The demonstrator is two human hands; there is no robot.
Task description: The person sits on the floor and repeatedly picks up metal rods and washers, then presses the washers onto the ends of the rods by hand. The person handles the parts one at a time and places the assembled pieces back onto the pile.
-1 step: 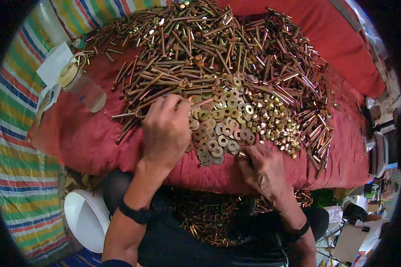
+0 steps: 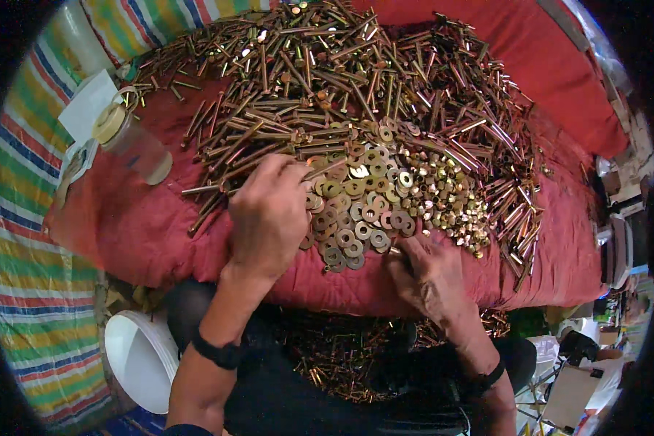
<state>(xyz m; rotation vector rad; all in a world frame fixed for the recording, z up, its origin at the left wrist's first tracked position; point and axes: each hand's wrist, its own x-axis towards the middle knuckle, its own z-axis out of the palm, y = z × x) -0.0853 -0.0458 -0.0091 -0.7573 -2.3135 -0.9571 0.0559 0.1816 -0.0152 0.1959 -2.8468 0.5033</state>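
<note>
My left hand point(image 2: 267, 218) is closed, its fingertips at the near edge of the bolt heap point(image 2: 247, 138). A long brassy bolt point(image 2: 325, 169) juts out to the right from those fingers, above the flat washers point(image 2: 354, 211). Low on the right, my right hand point(image 2: 430, 272) rests by the near edge of the washers with thumb and fingers pinched together. Something small and shiny shows at its fingertips, too little of it to name. Just beyond that hand is a pile of small brassy nuts point(image 2: 447, 196).
Red cloth point(image 2: 327, 287) lies under the hardware. A clear jar with a yellowish lid point(image 2: 109, 123) is at the left, near white paper point(image 2: 87, 105). A white bucket point(image 2: 139, 356) stands low on the left. More bolts point(image 2: 341, 363) lie below the cloth's front edge.
My left hand has shifted very slightly left, and the bolt in it has tilted a little. My right hand has stayed almost still.
</note>
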